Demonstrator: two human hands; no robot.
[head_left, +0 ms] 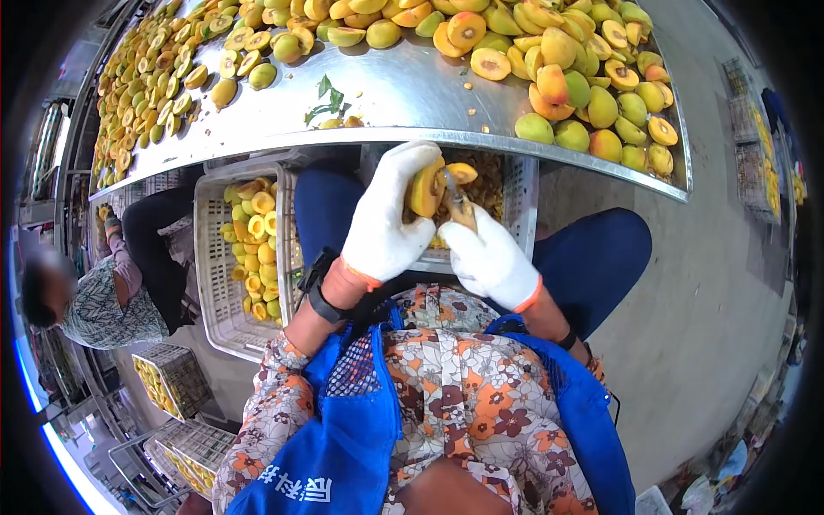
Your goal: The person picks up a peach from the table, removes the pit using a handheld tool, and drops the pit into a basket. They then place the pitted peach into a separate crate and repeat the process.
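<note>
My left hand [390,215], in a white glove, is closed around a yellow peach half [423,190]. In my gloved right hand [491,257] is a pitting knife [462,212] with a wooden handle, its metal end right at the cut side of the fruit. Another peach piece [463,173] shows just beyond the blade. Both hands are over a crate [522,202] between my knees, just below the table edge. Pits and scraps lie in this crate, partly hidden by my hands.
A metal table [378,86] heaped with peach halves [558,51] runs across the top, with a leafy sprig [329,101] near its edge. A pale crate [245,330] of pitted halves stands at my left. Farther left sits another person [112,296] near more crates [176,378].
</note>
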